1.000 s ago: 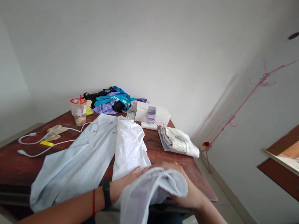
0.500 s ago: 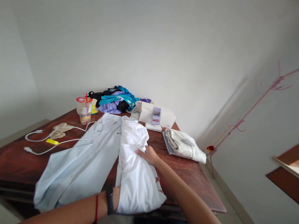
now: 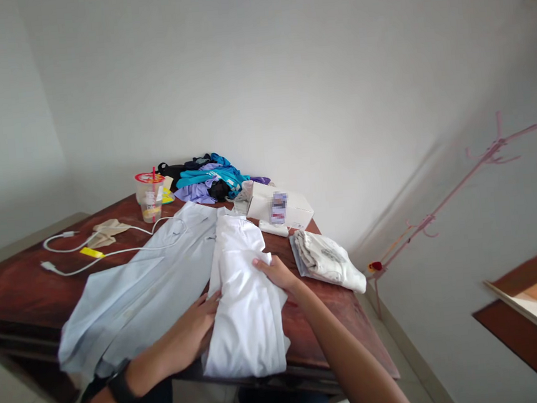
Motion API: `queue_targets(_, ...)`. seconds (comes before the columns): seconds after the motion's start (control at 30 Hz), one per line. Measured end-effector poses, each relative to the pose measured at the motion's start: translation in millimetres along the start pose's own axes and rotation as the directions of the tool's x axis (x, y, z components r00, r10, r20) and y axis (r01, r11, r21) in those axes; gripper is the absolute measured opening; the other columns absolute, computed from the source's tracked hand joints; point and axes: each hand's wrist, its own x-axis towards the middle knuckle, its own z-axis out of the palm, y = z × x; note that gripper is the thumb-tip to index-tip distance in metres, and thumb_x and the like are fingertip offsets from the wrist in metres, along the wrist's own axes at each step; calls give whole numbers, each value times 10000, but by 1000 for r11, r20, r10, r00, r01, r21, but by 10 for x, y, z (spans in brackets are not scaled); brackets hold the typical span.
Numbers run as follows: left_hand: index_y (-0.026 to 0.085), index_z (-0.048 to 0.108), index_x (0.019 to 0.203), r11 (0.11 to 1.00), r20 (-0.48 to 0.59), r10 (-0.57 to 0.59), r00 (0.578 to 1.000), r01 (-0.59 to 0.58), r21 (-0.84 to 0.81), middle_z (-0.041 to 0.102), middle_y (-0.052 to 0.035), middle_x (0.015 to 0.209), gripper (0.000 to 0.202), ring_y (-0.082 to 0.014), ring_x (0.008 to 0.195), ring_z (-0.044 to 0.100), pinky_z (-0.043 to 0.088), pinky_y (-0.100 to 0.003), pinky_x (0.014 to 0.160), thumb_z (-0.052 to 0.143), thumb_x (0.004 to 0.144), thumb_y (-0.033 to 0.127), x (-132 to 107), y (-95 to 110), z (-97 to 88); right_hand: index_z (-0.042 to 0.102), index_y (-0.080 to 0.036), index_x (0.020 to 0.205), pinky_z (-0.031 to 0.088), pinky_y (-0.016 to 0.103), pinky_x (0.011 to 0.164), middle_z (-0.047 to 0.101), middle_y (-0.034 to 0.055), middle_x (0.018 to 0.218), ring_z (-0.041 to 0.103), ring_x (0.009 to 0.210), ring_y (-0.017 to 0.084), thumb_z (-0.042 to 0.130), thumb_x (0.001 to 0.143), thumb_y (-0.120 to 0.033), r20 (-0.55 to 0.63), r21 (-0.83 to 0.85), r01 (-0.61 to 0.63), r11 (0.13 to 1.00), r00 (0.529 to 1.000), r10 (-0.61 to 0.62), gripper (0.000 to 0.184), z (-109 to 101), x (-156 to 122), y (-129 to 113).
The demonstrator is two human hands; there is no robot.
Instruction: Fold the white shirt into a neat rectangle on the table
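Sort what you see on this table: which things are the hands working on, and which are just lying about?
In hand:
white garment, with left hand on its left edge and right hand on its right edge.

Lying about:
blue shirt
folded cloth
box
cup
cable
clothes pile

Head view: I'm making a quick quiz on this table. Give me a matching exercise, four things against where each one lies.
Things:
1. white garment
2. plastic cup
3. white box
4. charging cable

Places:
a. far side of the table, beside the pile of coloured clothes
b. under both hands, left hand and right hand
c. left part of the table, near a yellow tag
d. just beyond the white garment's far end

Pairs: 1-b, 2-a, 3-d, 4-c
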Motion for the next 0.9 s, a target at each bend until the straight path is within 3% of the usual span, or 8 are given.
queue_targets(0.07, 276, 733, 1214, 994, 37, -92, 995, 94, -55, 722, -49, 1273, 307, -256, 1230, 647, 484, -433, 1122, 540, 998, 379, -121, -21, -38, 731, -136, 1014, 527, 317, 712, 743, 83, 901, 672, 787, 220, 643, 833, -708, 20, -39, -51, 998, 998, 52, 606, -6, -39, 15)
queue_targets(0.17, 286, 632, 1370, 949, -83, -295, 952, 281, -143, 654, -51, 1398, 410, -255, 1290, 614, 488, -405, 1117, 436, 1034, 416, -258, 85, -25, 710, -132, 852, 483, 302, 663, 680, 58, 736, 615, 687, 190, 618, 841, -715, -42, -204, -79, 976, 997, 72, 590, 76, -74, 102)
queue_targets(0.27, 295, 543, 1444, 933, -124, -323, 938, 294, -207, 521, -78, 1534, 471, -273, 1318, 588, 511, -390, 1083, 491, 1006, 461, -228, 264, 63, 647, -150, 725, 445, 298, 638, 601, 28, 636, 556, 634, 169, 594, 845, -728, -106, -273, -55, 960, 994, 26, 593, 195, -146, 169)
queue_targets(0.4, 284, 530, 1428, 893, -90, -388, 917, 350, -282, 478, -105, 1549, 518, -310, 1424, 468, 527, -406, 1052, 547, 961, 507, -59, 377, 216, 684, -148, 855, 496, 323, 683, 662, 41, 741, 598, 672, 184, 620, 817, -751, 15, -12, -50, 999, 999, 50, 608, 266, -343, 124)
queue_targets(0.53, 276, 486, 1444, 836, -82, -455, 887, 393, -384, 461, -120, 1531, 609, -322, 1333, 537, 598, -363, 882, 612, 907, 534, -61, 331, 320, 684, -154, 1107, 538, 377, 830, 737, 95, 972, 689, 909, 264, 638, 825, -728, 88, 219, -106, 970, 992, 88, 641, 238, -509, 28)
queue_targets(0.63, 241, 543, 1379, 817, -107, -486, 867, 407, -409, 541, -126, 1424, 596, -317, 1272, 562, 606, -333, 815, 657, 864, 518, -195, 253, 375, 688, -147, 1099, 524, 391, 848, 738, 130, 1033, 687, 984, 304, 628, 861, -672, 19, -97, -90, 991, 996, 93, 579, 242, -553, 13)
queue_targets(0.73, 228, 618, 1305, 874, -156, -447, 881, 393, -286, 604, -119, 1284, 487, -291, 1144, 624, 607, -351, 825, 639, 869, 445, -339, 183, 437, 625, -172, 1249, 496, 407, 873, 732, 122, 1019, 689, 983, 318, 674, 874, -560, -186, -506, -96, 857, 983, 1, 541, 314, -583, 53)
queue_targets(0.9, 251, 674, 1272, 961, -211, -240, 948, 262, 85, 616, -114, 1149, 391, -283, 1043, 690, 610, -406, 877, 560, 923, 384, -461, 176, 426, 497, -183, 1414, 501, 439, 978, 644, 164, 1259, 633, 1150, 315, 665, 920, -355, -203, -697, 78, 712, 932, -301, 549, 404, -830, 87)
